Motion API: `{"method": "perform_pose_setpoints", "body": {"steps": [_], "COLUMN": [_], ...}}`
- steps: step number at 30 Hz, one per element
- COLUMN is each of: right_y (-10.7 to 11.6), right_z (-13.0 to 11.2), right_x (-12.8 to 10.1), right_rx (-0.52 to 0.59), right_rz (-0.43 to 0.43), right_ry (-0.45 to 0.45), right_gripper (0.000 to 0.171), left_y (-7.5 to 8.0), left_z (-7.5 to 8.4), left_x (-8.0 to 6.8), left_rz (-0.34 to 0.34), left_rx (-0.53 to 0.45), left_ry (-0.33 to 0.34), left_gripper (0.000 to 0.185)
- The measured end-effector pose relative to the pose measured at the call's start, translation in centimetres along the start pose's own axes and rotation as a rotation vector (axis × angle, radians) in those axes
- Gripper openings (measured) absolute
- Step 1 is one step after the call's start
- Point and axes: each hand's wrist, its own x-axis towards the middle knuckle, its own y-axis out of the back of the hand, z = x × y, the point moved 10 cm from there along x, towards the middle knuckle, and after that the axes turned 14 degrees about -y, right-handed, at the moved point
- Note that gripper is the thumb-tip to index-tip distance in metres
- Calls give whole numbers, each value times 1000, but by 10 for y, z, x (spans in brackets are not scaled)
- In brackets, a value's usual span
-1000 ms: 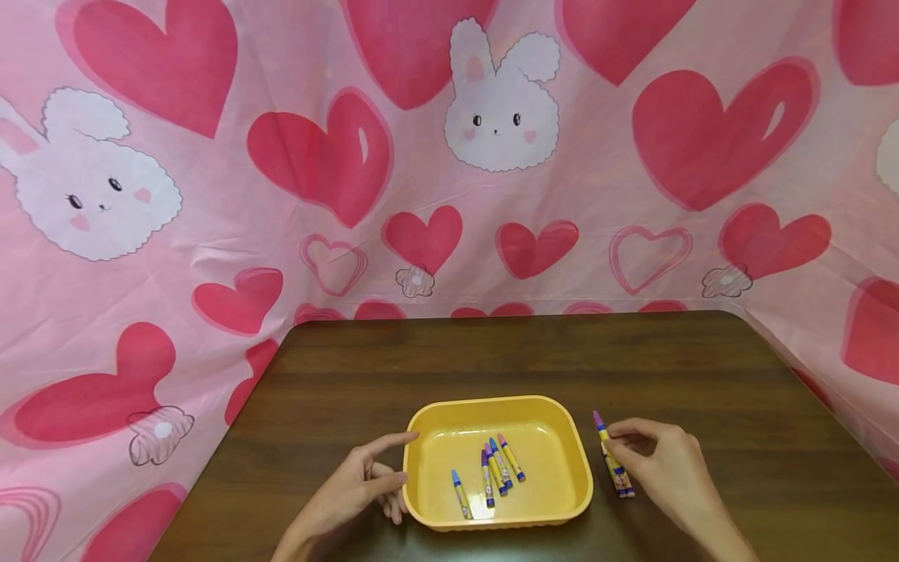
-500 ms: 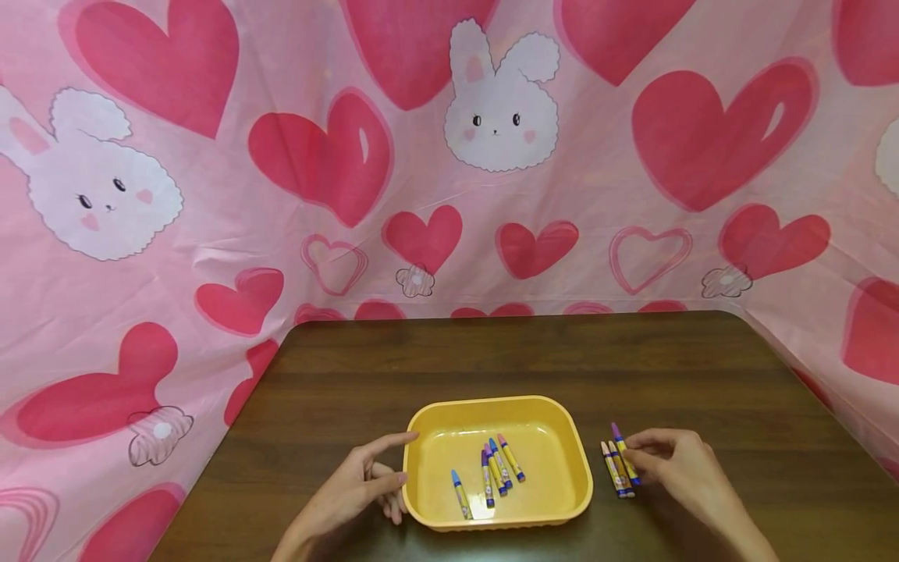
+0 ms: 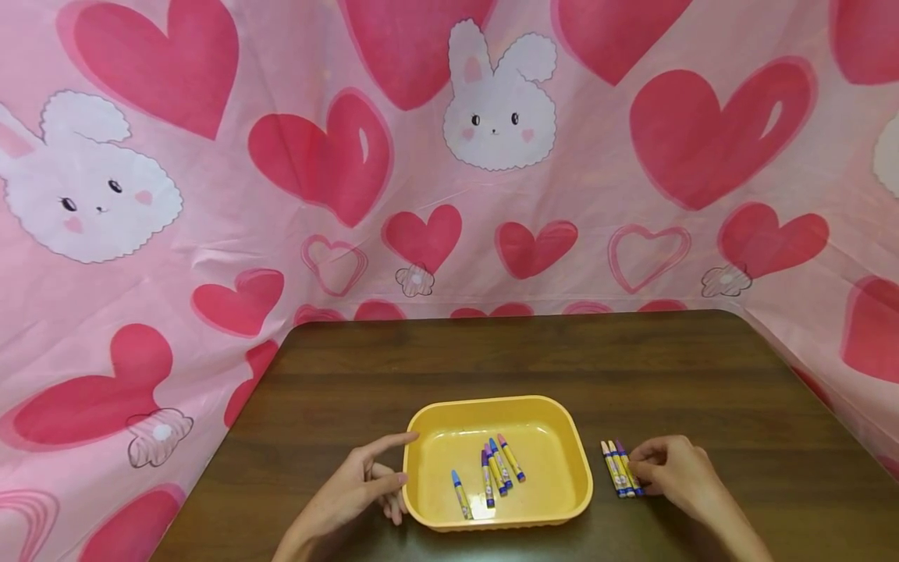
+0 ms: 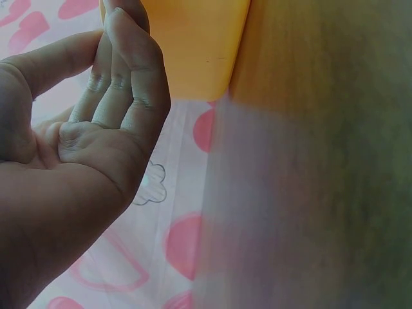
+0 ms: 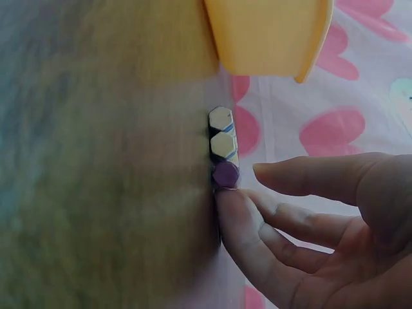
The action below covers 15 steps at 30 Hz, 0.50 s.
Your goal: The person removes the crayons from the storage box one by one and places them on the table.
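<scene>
We're losing the tray past both wrist views' top edges, getting mostly blur on the table there, and finding head-view crayon labels too small to read.

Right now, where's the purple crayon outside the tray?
In the head view, the purple crayon lies on the table right of the yellow tray, between two other crayons and the right hand.

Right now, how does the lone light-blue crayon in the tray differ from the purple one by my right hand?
The light-blue crayon lies inside the yellow tray; the purple crayon lies outside it, on the table.
The light-blue one lies apart; the purple one lies alongside two other crayons.
Both have yellow wrappers with blue bands.
</scene>
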Motion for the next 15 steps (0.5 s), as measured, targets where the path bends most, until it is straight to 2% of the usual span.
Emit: {"method": "perform_pose_setpoints", "body": {"steps": [6,15], "right_y": [-3,4], "right_z": [1,-4], "right_x": [1,-3], "right_rx": [-6,-46], "right_rz": [-10,30], "right_ry": [-5,29], "right_gripper": [14,12], "left_y": [0,0], "left_z": [1,0], "left_x": [1,0], "left_rz": [-2,1], "left_rx": [4,9], "left_ry": [-5,7], "left_gripper": [56,56]}}
